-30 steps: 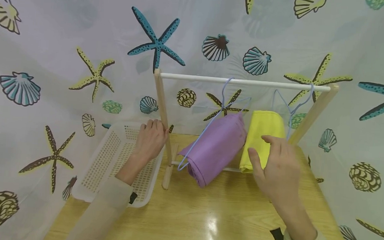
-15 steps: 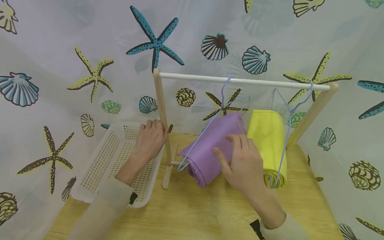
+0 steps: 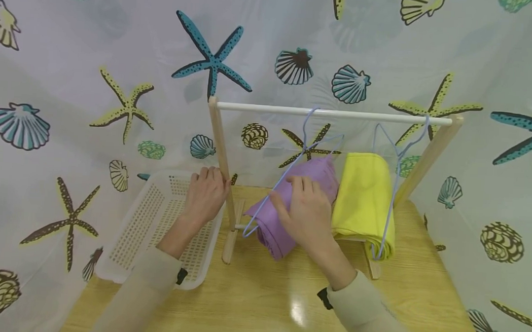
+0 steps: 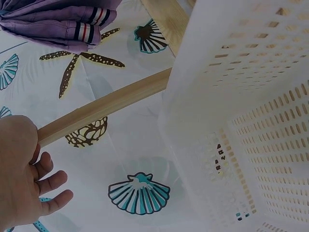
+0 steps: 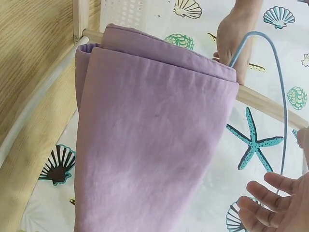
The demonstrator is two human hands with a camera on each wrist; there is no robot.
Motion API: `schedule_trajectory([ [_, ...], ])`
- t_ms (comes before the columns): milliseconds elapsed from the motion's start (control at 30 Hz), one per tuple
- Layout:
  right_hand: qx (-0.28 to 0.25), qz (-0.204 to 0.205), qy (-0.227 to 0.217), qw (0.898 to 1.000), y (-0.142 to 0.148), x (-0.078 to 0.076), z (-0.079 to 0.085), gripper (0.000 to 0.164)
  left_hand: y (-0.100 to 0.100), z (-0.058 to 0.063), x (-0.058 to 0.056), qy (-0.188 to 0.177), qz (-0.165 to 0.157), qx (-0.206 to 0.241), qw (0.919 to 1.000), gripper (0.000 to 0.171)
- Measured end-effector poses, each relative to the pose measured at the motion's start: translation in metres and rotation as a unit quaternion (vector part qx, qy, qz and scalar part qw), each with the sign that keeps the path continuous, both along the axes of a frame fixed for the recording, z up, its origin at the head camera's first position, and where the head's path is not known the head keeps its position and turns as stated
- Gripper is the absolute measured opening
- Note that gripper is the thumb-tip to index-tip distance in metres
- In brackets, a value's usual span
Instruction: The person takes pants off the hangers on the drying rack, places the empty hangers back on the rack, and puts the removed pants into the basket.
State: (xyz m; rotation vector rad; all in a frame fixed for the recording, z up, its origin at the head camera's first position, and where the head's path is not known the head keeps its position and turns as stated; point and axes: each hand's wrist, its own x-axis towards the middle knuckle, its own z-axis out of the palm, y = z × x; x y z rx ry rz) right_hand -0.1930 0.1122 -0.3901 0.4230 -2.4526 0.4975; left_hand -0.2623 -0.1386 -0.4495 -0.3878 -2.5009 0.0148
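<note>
My left hand (image 3: 208,193) grips the left wooden post (image 3: 218,132) of a small clothes rack. In the left wrist view the post (image 4: 106,107) runs into that hand (image 4: 24,174), its outer fingers loosely bent. A folded purple garment (image 3: 268,240) hangs over a blue wire hanger (image 3: 261,210) on the rack's white bar (image 3: 260,108). My right hand (image 3: 309,212) is over the purple garment in the head view. The right wrist view shows its fingers (image 5: 265,193) spread beside the hanger's looped end (image 5: 282,87), holding nothing.
Right of the purple garment, a folded yellow garment (image 3: 365,192) hangs on a second blue hanger (image 3: 388,214). A white perforated basket (image 3: 104,273) stands left of the rack on the wooden table (image 3: 258,297). A shell-printed curtain (image 3: 274,29) surrounds the table.
My right hand has moved left from in front of the yellow garment to the purple one. The left hand stays on the post.
</note>
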Motion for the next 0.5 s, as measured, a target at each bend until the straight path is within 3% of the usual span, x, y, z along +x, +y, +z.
schedule_trajectory([
  [333,-0.002,-0.044,-0.078,0.996,-0.022,-0.007,-0.001,0.073,-0.001,-0.003,-0.001,0.011,0.001,-0.002,0.9999,0.029],
  [500,-0.009,-0.054,-0.086,0.995,-0.028,-0.008,0.001,0.068,-0.001,-0.002,-0.001,0.001,0.0,0.004,1.0,0.029],
])
